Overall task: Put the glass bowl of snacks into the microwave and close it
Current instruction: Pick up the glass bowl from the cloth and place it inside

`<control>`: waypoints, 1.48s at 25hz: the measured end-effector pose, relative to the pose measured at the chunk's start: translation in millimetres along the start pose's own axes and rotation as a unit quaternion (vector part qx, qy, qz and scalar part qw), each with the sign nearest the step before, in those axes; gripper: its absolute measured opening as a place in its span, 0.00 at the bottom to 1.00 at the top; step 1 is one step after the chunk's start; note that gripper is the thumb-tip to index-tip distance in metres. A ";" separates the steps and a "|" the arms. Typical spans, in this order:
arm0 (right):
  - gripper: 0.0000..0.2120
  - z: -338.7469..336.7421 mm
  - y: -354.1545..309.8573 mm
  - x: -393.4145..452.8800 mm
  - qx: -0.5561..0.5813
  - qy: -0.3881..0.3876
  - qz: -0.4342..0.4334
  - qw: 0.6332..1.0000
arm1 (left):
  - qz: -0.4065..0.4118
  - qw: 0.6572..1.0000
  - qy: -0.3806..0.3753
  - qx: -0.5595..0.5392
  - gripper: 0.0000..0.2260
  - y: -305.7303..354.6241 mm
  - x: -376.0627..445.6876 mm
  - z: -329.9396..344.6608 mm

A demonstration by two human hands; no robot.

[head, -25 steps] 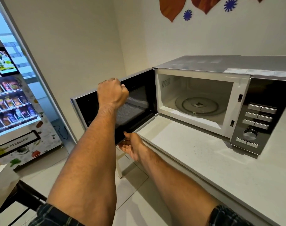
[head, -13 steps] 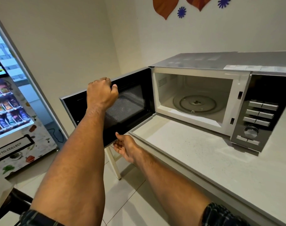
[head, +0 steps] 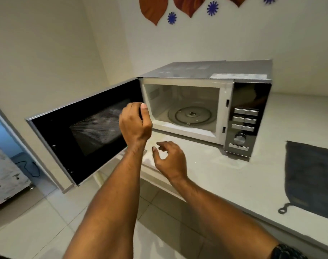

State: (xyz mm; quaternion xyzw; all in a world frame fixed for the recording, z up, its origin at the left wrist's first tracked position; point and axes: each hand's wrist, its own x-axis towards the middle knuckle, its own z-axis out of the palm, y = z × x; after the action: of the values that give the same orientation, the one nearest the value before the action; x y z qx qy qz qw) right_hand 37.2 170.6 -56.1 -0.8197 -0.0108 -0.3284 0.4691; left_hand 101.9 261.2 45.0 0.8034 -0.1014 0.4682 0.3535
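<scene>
Silver microwave (head: 206,101) frame centre, black glass door (head: 84,139) swung fully open, cavity empty. Left hand (head: 136,126) loosely curled, right hand (head: 170,159) spread, both holding nothing. Glass snack bowl not in view. Loading, closing remain.

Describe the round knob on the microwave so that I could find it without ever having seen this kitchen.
Start at the microwave on the pale counter, its door swung wide open to the left. Go to the dark control panel on its right side, past the empty cavity with the glass turntable. The knob sits below three flat silver buttons: it is the only round control there.
</scene>
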 end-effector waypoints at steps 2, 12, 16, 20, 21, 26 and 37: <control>0.13 -44.5 28.1 2.7 -0.052 0.069 -0.055 0.995 | -0.054 0.996 -0.004 -0.078 0.16 31.7 -26.1 25.3; 0.12 -263.3 111.7 -24.9 -0.263 0.304 -0.089 0.911 | -0.068 0.935 -0.159 -0.310 0.20 211.6 -156.7 111.5; 0.11 -349.6 134.7 -44.2 -0.310 0.387 0.013 0.868 | -0.127 0.874 -0.300 -0.360 0.24 283.5 -203.8 141.2; 0.19 -426.8 152.3 -55.8 -0.225 0.442 0.197 0.846 | -0.198 0.798 -0.428 -0.375 0.22 333.6 -235.1 157.1; 0.22 -443.3 156.3 -58.1 -0.182 0.442 0.255 0.841 | -0.215 0.778 -0.457 -0.375 0.24 344.9 -240.2 159.6; 0.26 -487.3 173.0 -52.5 0.055 0.419 0.372 0.827 | -0.256 0.712 -0.550 -0.352 0.28 386.4 -254.8 178.5; 0.21 -470.7 205.7 -24.2 0.148 0.355 0.407 0.828 | -0.338 0.659 -0.565 -0.364 0.42 402.0 -296.9 250.5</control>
State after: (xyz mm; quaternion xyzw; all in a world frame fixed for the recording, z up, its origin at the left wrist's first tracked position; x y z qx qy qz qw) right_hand -163.4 -302.8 -64.1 -0.4975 0.4427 -0.3708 0.6473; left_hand -86.7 -248.1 -87.6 0.6993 -0.1655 -0.3018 0.6265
